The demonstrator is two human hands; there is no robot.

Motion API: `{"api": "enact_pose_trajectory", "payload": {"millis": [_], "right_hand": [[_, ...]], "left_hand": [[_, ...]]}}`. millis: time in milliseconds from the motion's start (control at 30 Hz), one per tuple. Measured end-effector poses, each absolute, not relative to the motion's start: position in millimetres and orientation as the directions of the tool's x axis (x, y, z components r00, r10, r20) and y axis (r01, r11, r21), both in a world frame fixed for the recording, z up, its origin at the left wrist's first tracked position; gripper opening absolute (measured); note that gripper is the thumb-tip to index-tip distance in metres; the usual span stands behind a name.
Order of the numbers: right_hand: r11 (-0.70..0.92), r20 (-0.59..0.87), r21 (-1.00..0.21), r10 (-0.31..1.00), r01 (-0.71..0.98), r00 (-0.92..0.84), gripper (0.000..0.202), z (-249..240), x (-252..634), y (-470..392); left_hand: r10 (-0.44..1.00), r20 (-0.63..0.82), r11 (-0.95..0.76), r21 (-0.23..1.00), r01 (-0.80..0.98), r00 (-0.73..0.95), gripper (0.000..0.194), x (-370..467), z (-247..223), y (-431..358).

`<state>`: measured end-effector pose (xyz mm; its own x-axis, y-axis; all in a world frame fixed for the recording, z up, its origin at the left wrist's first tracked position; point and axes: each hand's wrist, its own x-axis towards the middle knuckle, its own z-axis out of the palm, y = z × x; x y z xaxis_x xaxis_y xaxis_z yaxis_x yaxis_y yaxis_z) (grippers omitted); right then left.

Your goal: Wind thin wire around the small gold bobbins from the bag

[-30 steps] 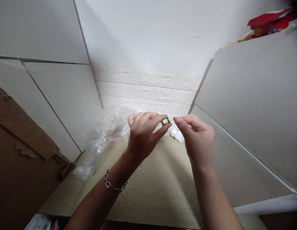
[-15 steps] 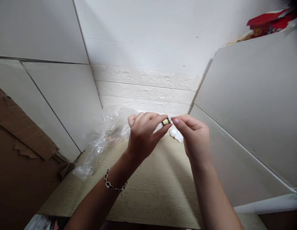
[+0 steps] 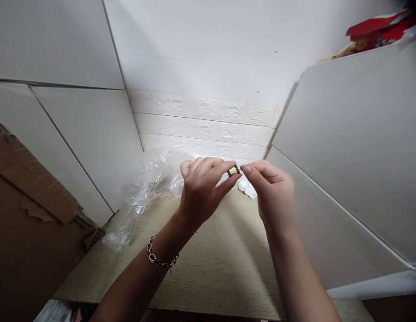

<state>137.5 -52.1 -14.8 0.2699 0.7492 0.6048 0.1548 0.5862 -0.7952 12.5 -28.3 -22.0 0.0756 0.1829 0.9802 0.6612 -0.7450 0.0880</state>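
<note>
Between the thumb and fingertip of my left hand [image 3: 203,185] is a small electronic transformer [image 3: 232,171], its middle yellow and its ends black with thin metal pins. A chain bracelet [image 3: 156,258] circles my left wrist. My right hand [image 3: 275,185] pinches with thumb and forefinger right beside the pins at the transformer's right end. Whatever lies in that pinch is too small to make out. A crumpled white piece [image 3: 247,188], paper or cloth, rests on the tabletop [image 3: 208,268] beyond and below the hands.
Clear crumpled plastic [image 3: 137,201] lies at the tabletop's left. Torn cardboard [image 3: 33,179] stands further left, before a pale cabinet [image 3: 83,129]. Another pale cabinet [image 3: 335,179] bounds the right side, with a red package [image 3: 375,33] on top. A white brick-patterned wall [image 3: 208,114] closes the back.
Both hands and the transformer have shifted very slightly to the right. The left hand's hold and the right hand's pinch look the same.
</note>
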Motion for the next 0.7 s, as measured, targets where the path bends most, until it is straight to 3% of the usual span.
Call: {"api": "enact_pose_trajectory", "payload": {"millis": [333, 700], "right_hand": [[0.609, 0.696, -0.718, 0.636, 0.337, 0.333, 0.013, -13.2, 133.3, -57.7], [0.622, 0.820, -0.557, 0.519, 0.550, 0.243, 0.016, -15.5, 136.7, -52.3]], "left_hand": [[0.118, 0.990, -0.755, 0.036, 0.655, 0.082, 0.016, 15.2, -25.4, -28.5], [0.066, 0.988, -0.746, -0.041, 0.664, 0.136, 0.017, 13.7, -27.6, -23.8]]}}
